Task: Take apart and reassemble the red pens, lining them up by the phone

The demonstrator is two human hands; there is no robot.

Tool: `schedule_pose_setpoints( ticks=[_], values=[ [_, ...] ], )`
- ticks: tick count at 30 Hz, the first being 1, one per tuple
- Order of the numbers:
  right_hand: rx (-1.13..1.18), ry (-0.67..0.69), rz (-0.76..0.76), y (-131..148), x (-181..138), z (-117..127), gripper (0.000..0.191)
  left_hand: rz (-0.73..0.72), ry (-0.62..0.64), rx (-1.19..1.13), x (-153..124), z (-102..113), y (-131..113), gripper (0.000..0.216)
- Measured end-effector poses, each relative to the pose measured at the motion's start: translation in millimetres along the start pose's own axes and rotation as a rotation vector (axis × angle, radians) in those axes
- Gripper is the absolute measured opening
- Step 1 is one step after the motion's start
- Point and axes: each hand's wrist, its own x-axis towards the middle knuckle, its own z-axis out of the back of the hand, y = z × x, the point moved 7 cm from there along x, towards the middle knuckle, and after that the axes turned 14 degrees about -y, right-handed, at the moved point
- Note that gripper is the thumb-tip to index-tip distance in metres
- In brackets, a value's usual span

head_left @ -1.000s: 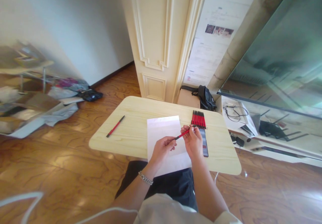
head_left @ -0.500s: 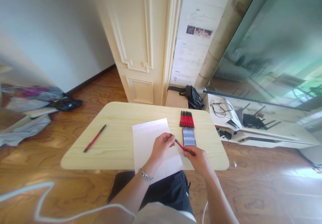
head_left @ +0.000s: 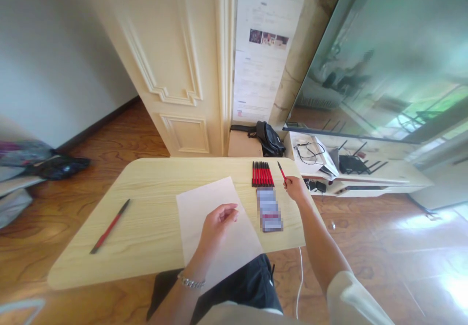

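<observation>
My right hand (head_left: 293, 187) is closed on a red pen with a black tip (head_left: 281, 170), holding it by its lower end. The pen points away from me at the table's right edge, beside a neat row of several matching red-and-black pens (head_left: 262, 174). My left hand (head_left: 218, 222) is above a white sheet of paper (head_left: 208, 196), fingers loosely curled, with nothing visible in it. Below the row lies a phone (head_left: 269, 210), its screen blurred out. Far to the left, another red-and-black pen (head_left: 110, 226) lies slantwise by itself.
The light wooden table (head_left: 153, 179) has rounded corners. Behind it stand a box and a black bag (head_left: 270, 139). To the right, a low white cabinet holds a black router (head_left: 354, 164) and cables under a large screen (head_left: 369, 71). A white cable (head_left: 300, 281) hangs beside the table.
My left hand has let go of the pen and pulled back slightly. My right hand has carried the pen up and right, beside the row. The view has shifted.
</observation>
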Motion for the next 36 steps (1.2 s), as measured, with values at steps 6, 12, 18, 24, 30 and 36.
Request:
schedule_pose_setpoints(
  ticks=[6,12,18,24,30,36],
  values=[
    [-0.119,0.015,0.016,7,14,-18,0.034,0.016,-0.103,0.085,-6,43,6,0.035],
    [-0.188,0.021,0.011,8,17,-18,0.032,0.049,-0.121,0.137,-15,61,16,0.035],
    [-0.202,0.025,0.003,8,16,-21,0.031,0.055,-0.132,0.171,-23,72,28,0.034],
    [-0.117,0.048,0.084,21,11,-28,0.030,0.053,-0.166,0.165,-24,83,33,0.034],
    [-0.083,0.037,0.110,25,4,-28,0.031,0.055,-0.187,0.140,-27,85,29,0.035],
    [-0.078,0.040,0.111,26,2,-32,0.030,0.042,-0.207,0.165,-26,92,29,0.039]
  ],
)
